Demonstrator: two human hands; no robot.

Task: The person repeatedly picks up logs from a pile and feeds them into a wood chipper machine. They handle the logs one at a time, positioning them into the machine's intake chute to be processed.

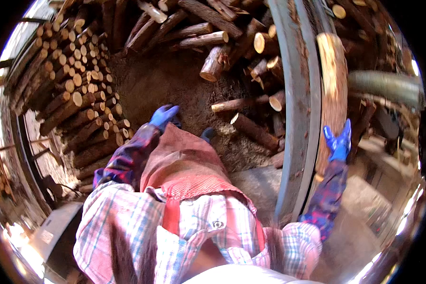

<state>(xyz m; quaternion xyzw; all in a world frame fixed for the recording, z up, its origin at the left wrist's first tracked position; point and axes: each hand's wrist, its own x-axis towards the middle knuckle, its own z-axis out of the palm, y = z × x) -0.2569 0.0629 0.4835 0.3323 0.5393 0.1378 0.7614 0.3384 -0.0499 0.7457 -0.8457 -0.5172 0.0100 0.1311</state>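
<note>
A thick log (332, 71) with part of its bark stripped lies lengthwise along the right side of a grey metal beam (296, 109). My right hand (338, 140), in a blue glove, rests on the log's near half, thumb and fingers spread apart in a V. Beside my red apron (175, 151), my left hand (164, 116) hangs in a blue glove with its fingers stretched to the right. Nothing shows in it, and its palm side is hidden.
Stacked logs (75, 94) rise at the left with cut ends facing me. A loose heap of logs (194, 35) spreads at the far side, and a few, like one bark-covered log (254, 131), lie near the beam. A greenish cylinder (388, 87) stands out at the right.
</note>
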